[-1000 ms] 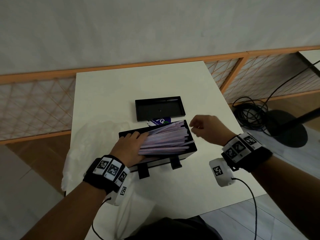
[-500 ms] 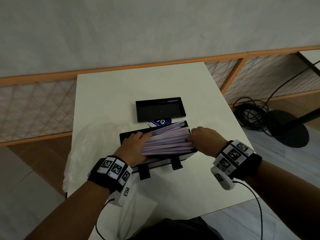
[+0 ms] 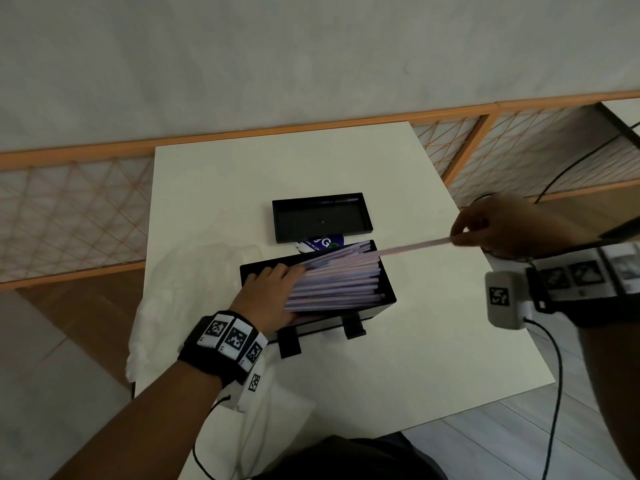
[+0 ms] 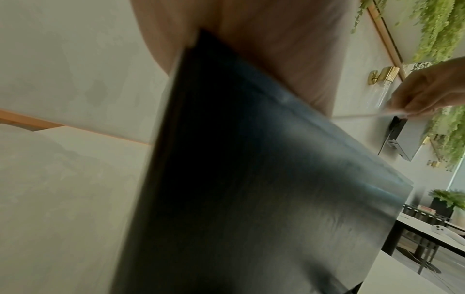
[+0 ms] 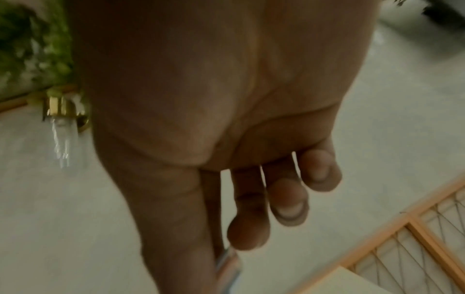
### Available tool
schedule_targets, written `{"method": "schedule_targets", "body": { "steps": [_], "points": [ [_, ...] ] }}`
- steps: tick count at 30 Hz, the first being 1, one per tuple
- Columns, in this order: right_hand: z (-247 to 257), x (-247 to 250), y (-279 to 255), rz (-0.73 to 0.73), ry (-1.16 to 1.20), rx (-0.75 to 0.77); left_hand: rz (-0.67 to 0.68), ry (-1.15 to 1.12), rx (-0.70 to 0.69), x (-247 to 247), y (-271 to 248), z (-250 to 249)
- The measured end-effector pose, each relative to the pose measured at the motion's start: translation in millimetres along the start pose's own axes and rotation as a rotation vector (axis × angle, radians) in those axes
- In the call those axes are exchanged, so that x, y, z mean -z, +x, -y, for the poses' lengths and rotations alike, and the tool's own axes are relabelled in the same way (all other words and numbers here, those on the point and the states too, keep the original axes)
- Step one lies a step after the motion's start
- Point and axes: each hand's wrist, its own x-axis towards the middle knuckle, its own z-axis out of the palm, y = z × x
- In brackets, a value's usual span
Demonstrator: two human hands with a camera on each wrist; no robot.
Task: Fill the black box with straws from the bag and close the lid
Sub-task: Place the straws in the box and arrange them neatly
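The black box (image 3: 388, 301) stands mid-table, heaped with pale purple straws (image 3: 339, 280). My left hand (image 3: 273, 275) lies flat on the straws' left ends inside the box. My right hand (image 3: 455, 237) is off to the right of the box, above the table edge, and pinches one straw (image 3: 415, 245) whose other end still reaches the pile. In the right wrist view thumb and forefinger (image 5: 226, 248) pinch that straw (image 5: 227, 272). The box wall (image 4: 251, 179) fills the left wrist view. Behind the box the lid (image 3: 322, 216) lies hollow side up. A clear plastic bag (image 3: 194, 271) lies at the left.
A purple-and-white label (image 3: 322, 244) lies between lid and box. The white table (image 3: 294, 161) ends close to the right of the box. Black cables (image 3: 571, 168) run over the floor at the right. An orange lattice fence (image 3: 69, 209) lines the wall behind.
My right hand reached the straws' right ends, then drew one straw out to the right and upward. The left hand stayed on the pile's left end.
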Motion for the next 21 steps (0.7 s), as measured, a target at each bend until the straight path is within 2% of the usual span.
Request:
{"method": "schedule_targets", "body": {
  "steps": [4,8,12,15,17,19,21],
  "points": [
    [16,-1,-5,-0.067,0.078,0.045,0.042,-0.149,0.004,6,2,2],
    [41,-50,13,0.053,-0.014,0.102,0.055,-0.341,0.0,23,-4,8],
    [58,-94,25,0.092,-0.007,0.062,0.056,-0.336,-0.013,34,-12,18],
    [72,-107,27,0.127,-0.033,0.108,0.067,-0.299,-0.028,33,-16,24],
    [81,-106,27,0.047,-0.006,0.179,0.083,-0.281,-0.041,30,-19,23],
    [92,-108,30,-0.05,-0.015,0.334,0.077,-0.274,-0.051,26,-20,21],
    [104,-116,35,0.018,-0.115,0.417,0.077,-0.216,-0.052,19,-18,18]
  ]
}}
